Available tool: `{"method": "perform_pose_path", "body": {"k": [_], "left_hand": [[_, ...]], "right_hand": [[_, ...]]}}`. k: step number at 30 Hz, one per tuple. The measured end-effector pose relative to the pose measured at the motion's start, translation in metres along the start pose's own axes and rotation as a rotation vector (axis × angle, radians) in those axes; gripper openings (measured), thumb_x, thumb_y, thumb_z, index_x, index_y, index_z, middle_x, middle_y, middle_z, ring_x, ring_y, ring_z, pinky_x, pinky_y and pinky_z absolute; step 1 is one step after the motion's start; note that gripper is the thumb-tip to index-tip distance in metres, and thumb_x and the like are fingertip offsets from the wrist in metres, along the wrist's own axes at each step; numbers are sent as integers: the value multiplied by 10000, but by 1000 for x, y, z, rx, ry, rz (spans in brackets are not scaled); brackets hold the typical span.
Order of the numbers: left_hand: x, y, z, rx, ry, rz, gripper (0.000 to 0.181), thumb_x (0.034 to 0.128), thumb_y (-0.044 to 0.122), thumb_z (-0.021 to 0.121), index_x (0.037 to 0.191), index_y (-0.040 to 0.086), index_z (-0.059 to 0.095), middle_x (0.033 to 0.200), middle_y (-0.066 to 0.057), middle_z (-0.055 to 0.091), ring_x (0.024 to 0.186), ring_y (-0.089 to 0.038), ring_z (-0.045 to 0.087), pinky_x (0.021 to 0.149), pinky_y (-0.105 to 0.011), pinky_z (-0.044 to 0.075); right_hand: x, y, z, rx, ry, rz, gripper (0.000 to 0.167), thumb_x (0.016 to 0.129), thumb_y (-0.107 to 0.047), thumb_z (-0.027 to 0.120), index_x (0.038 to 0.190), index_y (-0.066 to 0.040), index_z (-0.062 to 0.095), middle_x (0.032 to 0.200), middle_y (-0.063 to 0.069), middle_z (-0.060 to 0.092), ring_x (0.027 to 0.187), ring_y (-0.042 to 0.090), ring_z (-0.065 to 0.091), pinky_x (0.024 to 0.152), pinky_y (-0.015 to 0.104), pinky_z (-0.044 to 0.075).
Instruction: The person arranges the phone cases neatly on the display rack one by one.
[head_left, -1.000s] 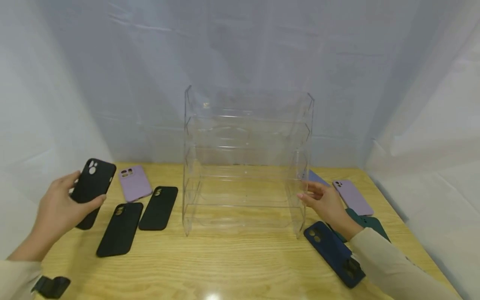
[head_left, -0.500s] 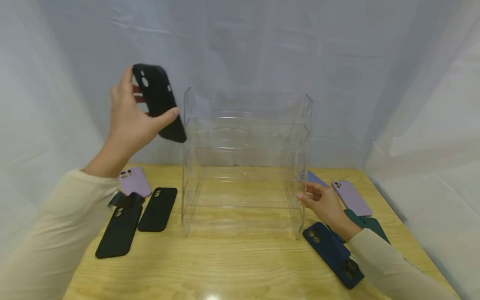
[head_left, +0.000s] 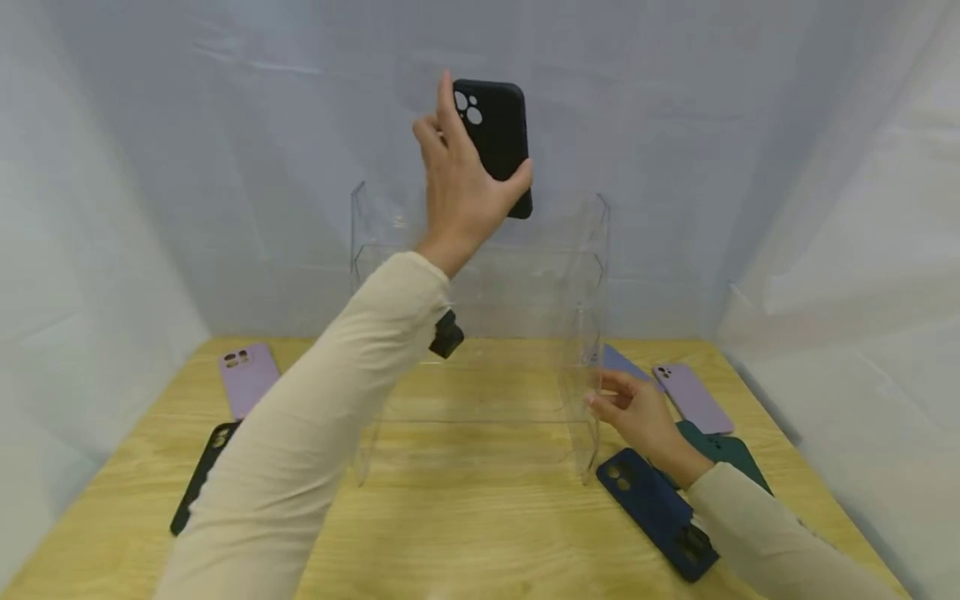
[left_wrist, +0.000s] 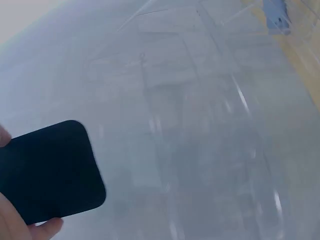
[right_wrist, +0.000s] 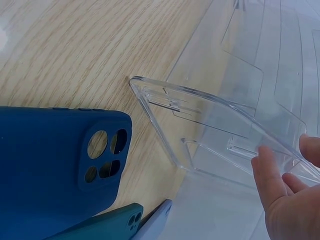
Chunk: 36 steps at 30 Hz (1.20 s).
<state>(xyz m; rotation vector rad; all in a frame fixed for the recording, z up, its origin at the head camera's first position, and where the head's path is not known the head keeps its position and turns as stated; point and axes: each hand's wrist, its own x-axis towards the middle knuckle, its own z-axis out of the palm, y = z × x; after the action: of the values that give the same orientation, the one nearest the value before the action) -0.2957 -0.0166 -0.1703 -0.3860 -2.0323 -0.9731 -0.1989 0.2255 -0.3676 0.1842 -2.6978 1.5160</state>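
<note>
My left hand (head_left: 465, 183) grips a black phone case (head_left: 498, 133) by its two long sides, camera cut-outs uppermost. The case is in the air in front of the top tier of a clear acrylic display rack (head_left: 480, 421). In the left wrist view, the lower end of the black phone case (left_wrist: 55, 172) shows between thumb and fingers. My right hand (head_left: 633, 412) holds the rack's right side panel near the bottom. In the right wrist view, its thumb and fingers (right_wrist: 270, 182) lie either side of the panel's edge. My left sleeve hides part of the rack.
Right of the rack lie a dark blue case (head_left: 652, 508), a green case (head_left: 738, 458), a lilac case (head_left: 693, 400) and a blue-violet case (head_left: 626, 365). On the left are a lilac case (head_left: 251, 375) and a black case (head_left: 198, 479). White sheeting (head_left: 660, 125) surrounds the wooden table (head_left: 450, 533).
My left hand has carried the black phone case up from the left of the table and rightward to above the rack. The right hand stays on the rack's side panel.
</note>
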Motion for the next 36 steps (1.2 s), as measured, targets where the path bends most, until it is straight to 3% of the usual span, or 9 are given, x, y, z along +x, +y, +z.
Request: {"method": "perform_pose_path", "body": {"k": [5, 11, 21, 28, 36], "left_hand": [[-4, 4, 32, -13, 67, -8, 985, 845, 393, 689, 1527, 59, 62, 1274, -163, 278, 1128, -258, 399, 879, -312, 491], [-8, -2, 50, 66, 68, -73, 986, 858, 375, 682, 1551, 108, 34, 1305, -147, 286, 1159, -269, 391, 637, -339, 525], [-8, -8, 61, 228, 33, -126, 919, 882, 386, 631, 1560, 182, 45, 1335, -154, 318, 1122, -283, 420, 677, -355, 505], [-16, -15, 63, 285, -95, -186, 766, 944, 365, 593, 1547, 143, 177, 1410, -141, 306, 1180, -267, 424, 768, -329, 505], [-22, -23, 62, 294, -121, -150, 675, 947, 358, 605, 1497, 82, 329, 1370, -137, 402, 1102, -271, 527, 813, -343, 518]], "right_hand": [[-1, 1, 1, -9, 4, 3, 506, 937, -183, 643, 1373, 21, 484, 1306, 269, 545, 984, 312, 673, 787, 364, 588], [-2, -1, 4, -7, 2, -17, 488, 940, -172, 638, 1359, 33, 495, 1305, 277, 543, 970, 321, 675, 810, 428, 578], [-3, -1, 6, -24, 5, -57, 455, 945, -132, 622, 1351, 37, 504, 1286, 295, 547, 977, 371, 663, 773, 318, 588], [-4, -2, 5, -64, 13, -84, 438, 942, -116, 623, 1339, 36, 518, 1255, 292, 572, 915, 313, 691, 764, 338, 591], [-4, -4, 5, -68, 9, -73, 433, 945, -119, 620, 1343, 19, 521, 1257, 281, 576, 930, 310, 688, 774, 357, 589]]}}
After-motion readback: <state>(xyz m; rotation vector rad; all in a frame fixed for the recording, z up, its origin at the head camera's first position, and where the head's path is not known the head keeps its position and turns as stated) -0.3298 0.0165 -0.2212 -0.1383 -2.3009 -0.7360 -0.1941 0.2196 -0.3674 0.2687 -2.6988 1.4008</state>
